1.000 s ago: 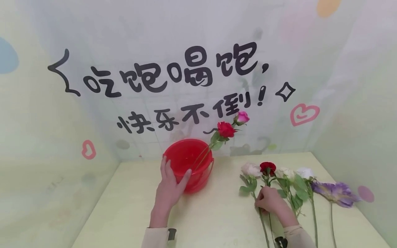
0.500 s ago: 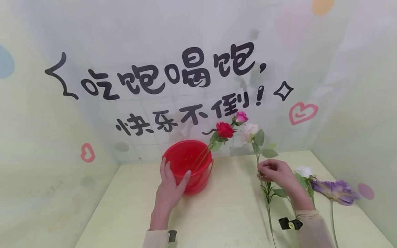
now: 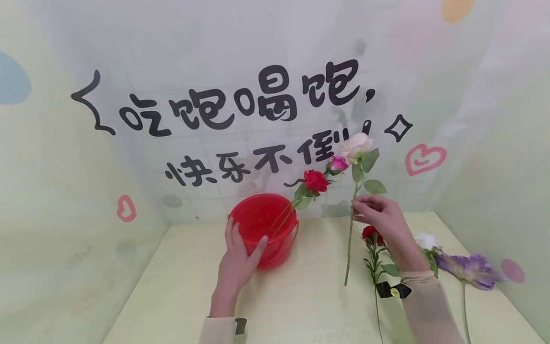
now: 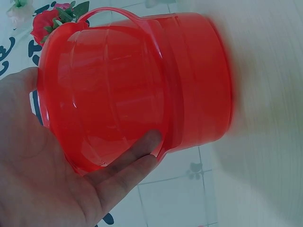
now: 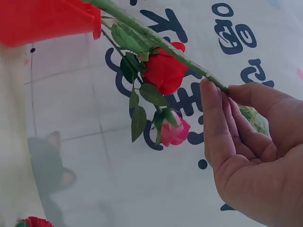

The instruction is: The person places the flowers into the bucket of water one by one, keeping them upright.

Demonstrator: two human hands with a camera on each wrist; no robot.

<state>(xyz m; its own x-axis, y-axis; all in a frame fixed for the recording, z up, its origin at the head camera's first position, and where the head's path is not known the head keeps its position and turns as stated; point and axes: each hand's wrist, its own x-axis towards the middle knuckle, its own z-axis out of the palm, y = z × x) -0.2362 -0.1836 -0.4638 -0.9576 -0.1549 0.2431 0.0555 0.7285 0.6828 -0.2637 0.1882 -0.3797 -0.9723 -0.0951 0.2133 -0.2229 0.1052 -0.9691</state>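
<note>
Left hand (image 3: 236, 267): my thumb and fingers are spread well apart about the near left side of the red bucket (image 3: 277, 251), resting against it.
Bucket's place: upright on the table (image 3: 301, 306), close to the far edge and left of that edge's middle.
Flowers inside: the red rose (image 3: 316, 181) and the magenta rose (image 3: 339, 164) lean out over the right rim, stems within.
Right hand (image 3: 386, 220): I pinch the stem of the pale pink rose (image 3: 357, 147) between thumb and fingertips, below its leaves.
Rose in my grip: nearly upright, bloom uppermost, right of the bucket; I cannot tell whether the stem's lower end touches the table.
Dark red carnation (image 3: 370, 234): in the right half of the table, its stem running toward the near edge.
White flower (image 3: 427, 240): near the far right corner, partly hidden by my arm.
Purple flower (image 3: 470, 270): bloom at the right edge, stem toward the near edge.
Backdrop (image 3: 215, 48): black lettering and pink hearts behind the table.
</note>
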